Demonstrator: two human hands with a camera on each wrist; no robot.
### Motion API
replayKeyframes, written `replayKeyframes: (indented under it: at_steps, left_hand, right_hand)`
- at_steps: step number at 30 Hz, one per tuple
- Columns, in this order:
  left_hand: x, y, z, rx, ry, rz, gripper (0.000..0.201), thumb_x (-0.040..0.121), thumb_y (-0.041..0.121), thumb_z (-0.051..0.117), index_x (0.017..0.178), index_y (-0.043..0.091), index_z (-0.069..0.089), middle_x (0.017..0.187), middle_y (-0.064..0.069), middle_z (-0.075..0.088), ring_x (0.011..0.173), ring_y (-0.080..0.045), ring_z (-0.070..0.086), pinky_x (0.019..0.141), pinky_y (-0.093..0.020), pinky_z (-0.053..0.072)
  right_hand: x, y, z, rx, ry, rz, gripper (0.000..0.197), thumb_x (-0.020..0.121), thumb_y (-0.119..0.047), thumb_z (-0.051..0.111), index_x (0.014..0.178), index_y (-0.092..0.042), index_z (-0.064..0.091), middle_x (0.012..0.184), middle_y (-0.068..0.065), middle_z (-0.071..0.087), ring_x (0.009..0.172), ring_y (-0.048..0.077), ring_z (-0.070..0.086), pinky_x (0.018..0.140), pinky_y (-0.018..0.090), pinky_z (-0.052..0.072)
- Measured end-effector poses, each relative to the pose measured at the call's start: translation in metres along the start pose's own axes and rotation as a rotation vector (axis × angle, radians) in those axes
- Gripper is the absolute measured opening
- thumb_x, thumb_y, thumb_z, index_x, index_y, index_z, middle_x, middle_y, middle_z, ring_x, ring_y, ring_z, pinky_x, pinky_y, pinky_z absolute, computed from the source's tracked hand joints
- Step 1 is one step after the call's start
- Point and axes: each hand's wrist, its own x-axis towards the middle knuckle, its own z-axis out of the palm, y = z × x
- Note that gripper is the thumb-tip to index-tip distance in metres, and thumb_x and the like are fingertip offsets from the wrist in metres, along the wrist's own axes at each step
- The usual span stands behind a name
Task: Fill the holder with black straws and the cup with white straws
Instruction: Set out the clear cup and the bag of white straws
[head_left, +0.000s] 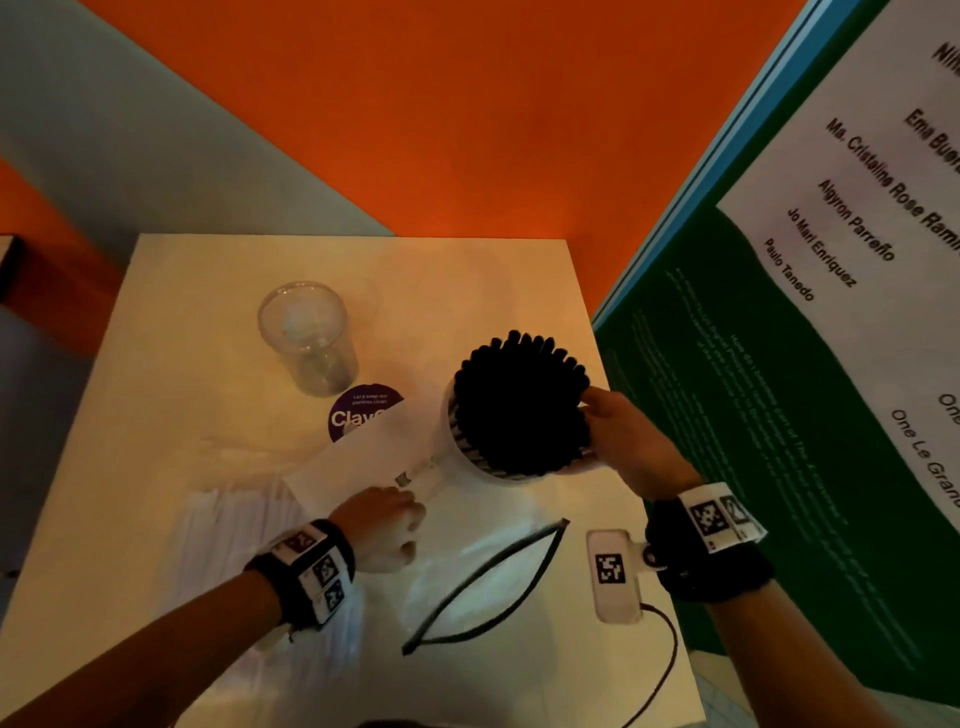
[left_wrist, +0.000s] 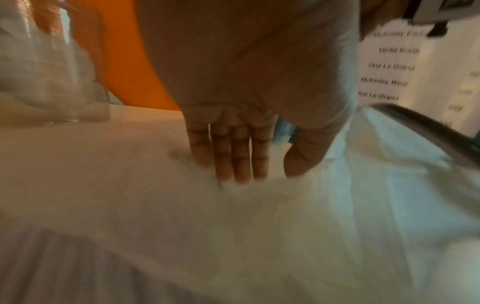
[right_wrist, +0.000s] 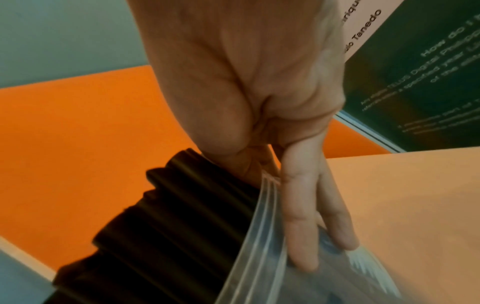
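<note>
A thick bundle of black straws (head_left: 519, 405) in a clear plastic bag (right_wrist: 272, 257) is held tilted above the table, ends toward me. My right hand (head_left: 597, 421) grips it from the right, thumb on the black straws (right_wrist: 168, 216), fingers (right_wrist: 298, 226) on the bag. An empty clear cup (head_left: 306, 338) stands at the back left, blurred in the left wrist view (left_wrist: 52, 72). My left hand (head_left: 395, 514) is low beside the bundle's lower end, its fingers (left_wrist: 241, 160) straight and pointing down at the white surface. Packed white straws (head_left: 234, 530) lie left of it. I cannot make out a holder.
An open bag with a black zip rim (head_left: 493, 582) lies on the table (head_left: 182, 364) in front of my hands. A white sheet (head_left: 353, 457) partly covers a purple round sticker (head_left: 363, 410). A white marker block (head_left: 613, 571) with a cable sits at the right. A green poster board (head_left: 779, 415) stands close on the right.
</note>
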Motion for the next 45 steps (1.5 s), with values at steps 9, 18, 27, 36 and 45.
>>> replayKeyframes:
  at_steps: [9, 18, 27, 36, 45]
  left_hand:
    - [0.027, 0.001, 0.013, -0.068, -0.047, 0.077, 0.07, 0.092, 0.039, 0.05, 0.152, 0.023, 0.016, 0.157, 0.009, 0.002, 0.146, -0.015, 0.0, 0.119, -0.033, 0.002]
    - [-0.047, -0.082, 0.011, -0.083, 0.557, -0.152, 0.041, 0.069, -0.005, 0.069, 0.108, 0.006, 0.067, 0.115, -0.013, 0.063, 0.109, -0.031, 0.058, 0.091, -0.046, 0.049]
    - [-0.081, -0.169, 0.035, -0.118, 0.241, -0.628, 0.047, 0.099, 0.02, 0.037, 0.146, 0.023, 0.033, 0.149, -0.004, 0.035, 0.14, -0.023, 0.027, 0.11, -0.04, 0.02]
    - [-0.132, -0.189, 0.027, -0.296, 0.16, -0.591, 0.018, 0.097, 0.021, 0.041, 0.108, 0.018, 0.055, 0.11, -0.005, 0.06, 0.097, -0.025, 0.056, 0.08, -0.031, 0.04]
    - [-0.229, -0.183, -0.018, -0.503, 0.471, -0.386, 0.003, 0.096, 0.014, 0.055, 0.094, 0.013, 0.057, 0.092, -0.007, 0.063, 0.08, -0.022, 0.057, 0.068, -0.031, 0.043]
  right_hand:
    - [0.005, 0.012, 0.013, -0.05, -0.011, 0.116, 0.038, 0.099, 0.007, 0.031, 0.121, -0.015, 0.053, 0.116, 0.027, 0.062, 0.104, 0.05, 0.061, 0.091, 0.063, 0.047]
    - [0.021, -0.028, -0.006, -0.648, 0.074, 0.13, 0.036, 0.1, -0.011, 0.04, 0.134, -0.002, 0.049, 0.131, 0.022, 0.053, 0.111, 0.032, 0.055, 0.101, 0.042, 0.044]
    - [0.064, -0.124, 0.163, -1.066, -0.106, -0.416, 0.039, 0.096, -0.015, 0.049, 0.135, -0.014, 0.051, 0.142, 0.005, 0.047, 0.124, 0.019, 0.048, 0.099, 0.02, 0.031]
    - [0.145, -0.073, 0.246, -1.176, -0.059, -0.259, 0.042, 0.097, -0.017, 0.043, 0.139, -0.012, 0.043, 0.142, 0.013, 0.044, 0.128, 0.03, 0.046, 0.106, 0.039, 0.037]
    - [0.115, -0.053, 0.253, -1.183, -0.059, -0.256, 0.024, 0.088, -0.012, 0.058, 0.112, -0.01, 0.062, 0.119, 0.012, 0.064, 0.108, 0.031, 0.061, 0.088, 0.037, 0.051]
